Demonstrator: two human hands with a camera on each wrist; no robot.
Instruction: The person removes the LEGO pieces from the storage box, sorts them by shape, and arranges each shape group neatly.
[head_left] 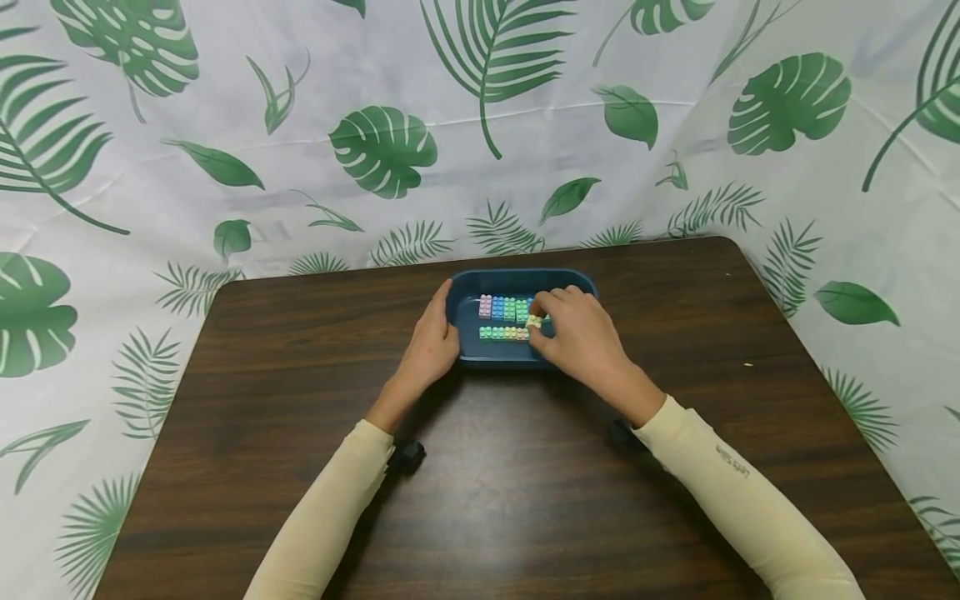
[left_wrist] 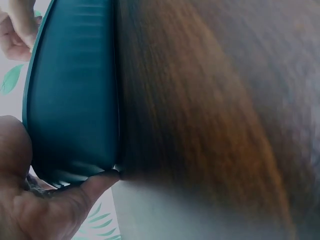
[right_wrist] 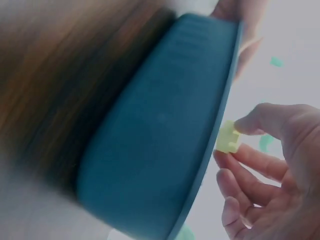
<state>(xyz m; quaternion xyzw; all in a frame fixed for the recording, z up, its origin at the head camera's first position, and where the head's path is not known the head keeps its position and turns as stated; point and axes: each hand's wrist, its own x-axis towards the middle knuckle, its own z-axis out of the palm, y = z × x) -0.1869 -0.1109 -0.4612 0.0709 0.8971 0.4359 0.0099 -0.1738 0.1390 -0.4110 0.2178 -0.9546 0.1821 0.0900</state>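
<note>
In the head view a dark blue tray (head_left: 502, 364) sits near the table's back edge. Inside it, toy building bricks form two rows: a back row of pink, blue and green bricks (head_left: 510, 309), and a front row of smaller green, yellow and orange ones (head_left: 504, 333). My left hand (head_left: 431, 340) rests along the tray's left end, fingers stretched against the outer wall. Over the tray's right part, my right hand (head_left: 583, 333) pinches a pale yellow brick (right_wrist: 228, 137) between thumb and fingertips, above the rim in the right wrist view. That hand hides the right ends of both rows.
The tray stands on a dark brown wooden table (head_left: 495, 492). Behind and beside the table hangs a white cloth with green leaf prints (head_left: 382, 150). A tiny yellowish speck (head_left: 747, 364) lies on the table to the right.
</note>
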